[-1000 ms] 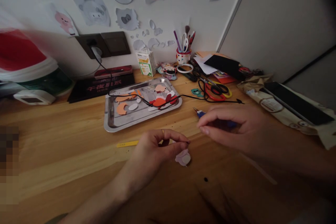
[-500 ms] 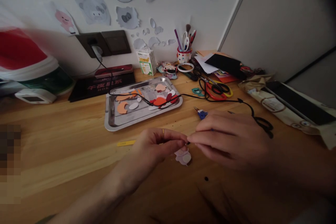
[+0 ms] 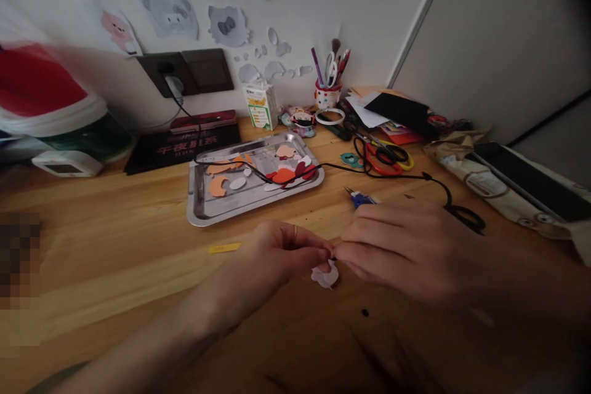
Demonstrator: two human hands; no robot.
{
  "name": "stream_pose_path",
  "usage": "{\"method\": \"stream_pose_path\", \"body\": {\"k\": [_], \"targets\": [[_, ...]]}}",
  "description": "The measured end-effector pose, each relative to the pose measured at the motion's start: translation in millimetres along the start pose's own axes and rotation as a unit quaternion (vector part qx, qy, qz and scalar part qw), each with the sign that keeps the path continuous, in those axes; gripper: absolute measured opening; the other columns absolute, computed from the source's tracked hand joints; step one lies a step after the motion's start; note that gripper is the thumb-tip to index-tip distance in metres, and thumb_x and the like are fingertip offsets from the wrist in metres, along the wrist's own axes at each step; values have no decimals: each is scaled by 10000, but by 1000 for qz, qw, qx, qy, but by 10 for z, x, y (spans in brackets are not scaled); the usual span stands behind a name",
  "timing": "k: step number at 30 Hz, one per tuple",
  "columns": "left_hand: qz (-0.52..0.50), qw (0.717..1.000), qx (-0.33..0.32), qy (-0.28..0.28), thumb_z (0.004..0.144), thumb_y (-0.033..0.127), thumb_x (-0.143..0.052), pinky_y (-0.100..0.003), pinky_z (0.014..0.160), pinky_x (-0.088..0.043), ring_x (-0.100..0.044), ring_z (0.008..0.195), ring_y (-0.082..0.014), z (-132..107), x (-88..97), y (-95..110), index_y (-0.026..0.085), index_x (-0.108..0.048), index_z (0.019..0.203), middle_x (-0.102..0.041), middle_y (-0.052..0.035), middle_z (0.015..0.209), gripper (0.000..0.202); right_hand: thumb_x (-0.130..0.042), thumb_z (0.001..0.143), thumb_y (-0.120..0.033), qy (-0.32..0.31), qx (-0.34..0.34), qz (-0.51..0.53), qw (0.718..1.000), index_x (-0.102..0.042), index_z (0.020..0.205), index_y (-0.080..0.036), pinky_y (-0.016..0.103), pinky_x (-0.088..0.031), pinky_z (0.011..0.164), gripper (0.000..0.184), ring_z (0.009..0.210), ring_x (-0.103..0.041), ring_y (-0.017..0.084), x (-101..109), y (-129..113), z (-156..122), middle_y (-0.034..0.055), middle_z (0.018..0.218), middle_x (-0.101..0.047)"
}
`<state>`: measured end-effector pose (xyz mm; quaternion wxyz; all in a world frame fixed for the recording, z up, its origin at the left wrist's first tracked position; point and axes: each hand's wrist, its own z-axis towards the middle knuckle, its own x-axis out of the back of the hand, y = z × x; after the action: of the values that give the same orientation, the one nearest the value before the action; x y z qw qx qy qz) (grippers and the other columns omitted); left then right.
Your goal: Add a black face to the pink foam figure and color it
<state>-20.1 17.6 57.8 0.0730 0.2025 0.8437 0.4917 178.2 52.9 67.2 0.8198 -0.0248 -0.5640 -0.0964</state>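
Left fingers (image 3: 310, 258) and right fingers (image 3: 369, 255) pinch a dark bit (image 3: 335, 258); a tray (image 3: 197, 213) holds cutouts (image 3: 282, 176).

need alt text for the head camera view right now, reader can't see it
A person's left hand and right hand meet fingertip to fingertip at a tiny dark piece, near a pale cutout, over a wooden table. Beyond them, a metal tray holds orange, red and white cutouts, with a black cable lying across it.
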Motion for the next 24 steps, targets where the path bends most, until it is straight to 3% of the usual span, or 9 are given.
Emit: {"method": "stream_pose_path", "body": {"k": [3, 7, 11, 14, 16, 19, 24], "targets": [[8, 1000, 1, -19, 762, 224, -583, -168, 463, -277, -462, 544, -58, 7, 0, 9, 229, -717, 701, -694, 70, 684, 148, -352, 909, -132, -7, 25, -23, 999, -617, 798, -126, 307, -404, 607, 287, 710, -506, 169, 9, 28, 34, 41, 743, -601], [-1, 1000, -17, -22, 759, 185, -550, -183, 457, -259, -463, 541, -74, 4, -6, 1, 252, -724, 693, -697, 59, 684, 198, -386, 894, -133, -19, 40, -9, 999, -608, 830, -124, 299, -387, 613, 231, 704, -490, 157, -26, 54, 40, 35, 747, -587], [-2, 1000, -8, -3, 741, 243, -562, -196, 470, -271, -461, 550, -93, 11, 9, -31, 220, -722, 753, -695, 23, 707, 162, -448, 839, -114, -1, -12, 48, 999, -581, 779, -155, 261, -366, 591, 152, 663, -469, 122, -87, 38, 15, 2, 708, -572], [37, 999, 0, 37, 746, 274, -554, -209, 475, -296, -499, 589, -118, 50, 48, -75, 191, -698, 896, -698, -7, 760, 224, -489, 796, -110, 42, -69, 97, 992, -562, 761, -165, 230, -373, 597, 99, 660, -484, 98, -159, 28, -20, -7, 719, -571], [94, 989, -38, 106, 754, 253, -554, -230, 539, -362, -536, 641, -134, 89, 81, -136, 166, -651, 1001, -684, -11, 763, 279, -511, 782, -121, 59, -106, 125, 985, -560, 768, -163, 224, -384, 607, 66, 671, -503, 97, -226, 30, -47, -1, 739, -569], [201, 942, -149, 222, 775, 208, -536, -282, 672, -415, -554, 727, -150, 138, 105, -288, 163, -590, 1046, -653, -16, 840, 280, -508, 789, -121, 11, -161, 160, 974, -573, 765, -156, 230, -401, 609, 78, 671, -521, 107, -338, 38, -77, 13, 744, -572], [255, 922, -228, 180, 764, 215, -600, -310, 720, -441, -544, 815, -167, 151, 31, -535, 208, -539, 1008, -618, -22, 974, 252, -503, 826, -178, -57, -156, 158, 973, -599, 776, -140, 233, -391, 564, 115, 643, -510, 117, -489, 30, -88, 24, 739, -554]]}}
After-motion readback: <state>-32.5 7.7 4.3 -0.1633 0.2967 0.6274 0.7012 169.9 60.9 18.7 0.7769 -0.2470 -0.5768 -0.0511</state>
